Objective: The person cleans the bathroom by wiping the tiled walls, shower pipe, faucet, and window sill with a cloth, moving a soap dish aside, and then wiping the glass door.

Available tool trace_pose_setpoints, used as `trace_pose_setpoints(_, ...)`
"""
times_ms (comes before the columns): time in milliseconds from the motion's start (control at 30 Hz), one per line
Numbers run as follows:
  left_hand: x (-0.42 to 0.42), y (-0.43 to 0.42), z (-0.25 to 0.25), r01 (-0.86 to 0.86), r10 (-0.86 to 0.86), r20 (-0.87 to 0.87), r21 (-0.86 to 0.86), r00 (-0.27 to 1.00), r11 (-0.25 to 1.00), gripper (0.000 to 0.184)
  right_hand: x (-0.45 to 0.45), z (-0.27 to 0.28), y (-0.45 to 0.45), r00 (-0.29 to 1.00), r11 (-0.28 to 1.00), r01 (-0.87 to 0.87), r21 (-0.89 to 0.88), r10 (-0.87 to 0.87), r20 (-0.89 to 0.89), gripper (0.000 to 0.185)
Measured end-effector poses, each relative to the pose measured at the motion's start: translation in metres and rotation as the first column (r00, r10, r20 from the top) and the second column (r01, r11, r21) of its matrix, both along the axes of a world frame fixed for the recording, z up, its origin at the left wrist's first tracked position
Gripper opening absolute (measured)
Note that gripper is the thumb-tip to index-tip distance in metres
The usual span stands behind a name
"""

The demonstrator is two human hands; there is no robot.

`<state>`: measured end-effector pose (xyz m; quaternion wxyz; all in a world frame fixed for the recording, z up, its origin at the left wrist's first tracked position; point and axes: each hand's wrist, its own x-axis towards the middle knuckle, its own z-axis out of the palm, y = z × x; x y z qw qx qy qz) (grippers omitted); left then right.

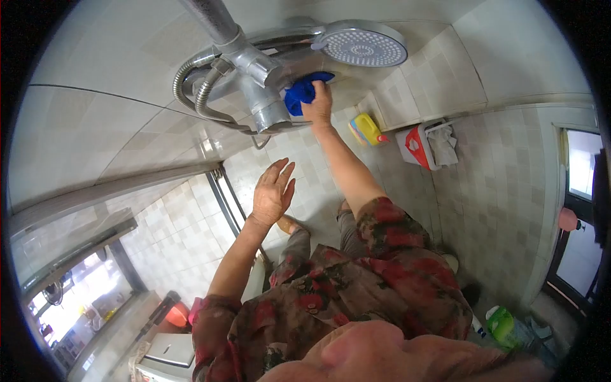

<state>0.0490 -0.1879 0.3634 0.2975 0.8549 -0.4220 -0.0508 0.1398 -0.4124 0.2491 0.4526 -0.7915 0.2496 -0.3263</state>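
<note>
A bunched blue cloth (300,95) is in my right hand (318,107), pressed near the wall behind the shower fixture. The chrome shower fixture (258,83), with its thick pipe, stands just left of that hand, and flexible metal hoses (202,95) loop off its left side. Above and to the right hangs a round shower head (363,46), its nozzles facing me. My left hand (272,194) is held in the air below the fixture, fingers stretched out, with nothing in it. Part of the cloth is hidden by my right hand.
On the tiled floor (305,149) stand a yellow bottle (366,129) with a red cap and a lined waste bin (417,146) along the wall. A dark-framed door (576,223) is at far right. Green plastic packaging (503,328) lies lower right.
</note>
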Motion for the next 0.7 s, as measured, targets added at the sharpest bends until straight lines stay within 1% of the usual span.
trace_pose_setpoints(33, 0.003, 0.001, -0.003, -0.005, 0.005, 0.01, -0.001, 1.0, 1.0, 0.046, -0.002, 0.011, -0.007, 0.996, 1.0, -0.024, -0.004, 0.024, 0.088, 0.056)
trace_pose_setpoints(67, 0.007, 0.0, -0.006, -0.004, 0.004, 0.01, -0.006, 1.0, 1.0, 0.046, -0.009, 0.022, -0.013, 0.989, 0.987, 0.095, -0.127, -0.078, 0.128, 0.053)
trace_pose_setpoints(100, 0.011, -0.004, -0.011, -0.023, 0.023, 0.003, -0.011, 1.0, 1.0, 0.047, -0.008, 0.051, -0.021, 0.989, 0.986, 0.098, -0.132, -0.082, 0.125, 0.053)
trace_pose_setpoints(133, 0.015, -0.01, -0.016, -0.041, 0.041, -0.004, -0.018, 0.999, 0.999, 0.048, -0.006, 0.084, -0.03, 0.966, 0.961, 0.159, -0.227, -0.104, 0.235, 0.051)
trace_pose_setpoints(167, 0.018, -0.02, -0.019, -0.036, 0.036, -0.002, -0.026, 0.999, 0.999, 0.048, -0.004, 0.104, -0.038, 0.93, 0.922, 0.229, -0.312, -0.113, 0.349, 0.05)
trace_pose_setpoints(200, 0.022, -0.032, -0.021, -0.043, 0.044, 0.02, -0.048, 0.999, 0.998, 0.051, 0.0, 0.108, -0.041, 0.967, 0.907, 0.176, -0.383, -0.086, 0.241, 0.046)
trace_pose_setpoints(233, 0.027, -0.045, -0.023, -0.05, 0.053, 0.044, -0.069, 0.998, 0.996, 0.053, 0.004, 0.1, -0.042, 0.963, 0.904, 0.185, -0.385, -0.089, 0.253, 0.046)
trace_pose_setpoints(267, 0.032, -0.057, -0.027, -0.049, 0.048, -0.035, -0.018, 0.998, 0.999, 0.061, 0.004, 0.085, -0.042, 0.972, 0.848, 0.154, -0.507, -0.038, 0.232, 0.044)
trace_pose_setpoints(300, 0.037, -0.068, -0.037, -0.036, 0.035, -0.032, -0.017, 0.999, 0.999, 0.061, 0.003, 0.063, -0.042, 0.98, 0.777, 0.123, -0.618, 0.005, 0.201, 0.043)
trace_pose_setpoints(333, 0.045, -0.082, -0.049, -0.033, 0.038, 0.063, -0.078, 0.997, 0.996, 0.064, -0.001, 0.026, -0.04, 0.996, 0.824, -0.083, -0.561, 0.048, -0.078, 0.043)
trace_pose_setpoints(367, 0.051, -0.095, -0.06, -0.022, 0.043, 0.157, -0.133, 0.987, 0.991, 0.067, -0.005, 0.0, -0.046, 0.997, 0.828, -0.063, -0.557, 0.03, -0.069, 0.043)
trace_pose_setpoints(400, 0.055, -0.105, -0.066, -0.007, 0.019, 0.083, -0.135, 0.996, 0.991, 0.071, -0.009, -0.023, -0.048, 0.985, 0.857, -0.138, -0.496, 0.068, -0.158, 0.044)
trace_pose_setpoints(433, 0.059, -0.111, -0.073, 0.006, 0.004, 0.085, -0.12, 0.996, 0.993, 0.071, -0.012, -0.04, -0.049, 0.963, 0.881, -0.213, -0.423, 0.115, -0.244, 0.045)
trace_pose_setpoints(467, 0.064, -0.118, -0.08, 0.03, -0.021, 0.148, -0.06, 0.989, 0.998, 0.071, -0.014, -0.056, -0.055, 0.961, 0.911, -0.177, -0.372, 0.078, -0.266, 0.048)
trace_pose_setpoints(500, 0.069, -0.127, -0.084, 0.052, -0.05, 0.21, -0.004, 0.976, 0.999, 0.072, -0.018, -0.06, -0.066, 0.962, 0.915, -0.166, -0.368, 0.068, -0.264, 0.048)
trace_pose_setpoints(533, 0.074, -0.133, -0.086, 0.083, -0.09, 0.207, 0.043, 0.974, 0.996, 0.073, -0.024, -0.063, -0.077, 0.977, 0.935, -0.102, -0.339, 0.03, -0.211, 0.049)
trace_pose_setpoints(567, 0.076, -0.141, -0.089, 0.101, -0.108, 0.207, 0.047, 0.972, 0.994, 0.073, -0.029, -0.065, -0.089, 0.988, 0.95, -0.037, -0.31, -0.012, -0.156, 0.049)
trace_pose_setpoints(600, 0.078, -0.15, -0.088, 0.112, -0.119, 0.193, 0.051, 0.974, 0.992, 0.072, -0.025, -0.071, -0.104, 0.991, 0.966, 0.104, -0.237, -0.12, -0.053, 0.05)
trace_pose_setpoints(633, 0.081, -0.16, -0.087, 0.118, -0.127, 0.18, 0.055, 0.975, 0.991, 0.071, -0.03, -0.05, -0.118, 0.975, 0.937, 0.221, -0.271, -0.219, 0.037, 0.051)
trace_pose_setpoints(667, 0.082, -0.17, -0.087, 0.133, -0.137, 0.192, 0.032, 0.972, 0.991, 0.073, -0.036, -0.009, -0.134, 0.942, 0.896, 0.335, -0.291, -0.31, 0.128, 0.052)
trace_pose_setpoints(700, 0.083, -0.182, -0.088, 0.142, -0.147, 0.195, 0.038, 0.97, 0.989, 0.073, -0.041, 0.023, -0.149, 0.914, 0.867, 0.392, -0.308, -0.329, 0.237, 0.056)
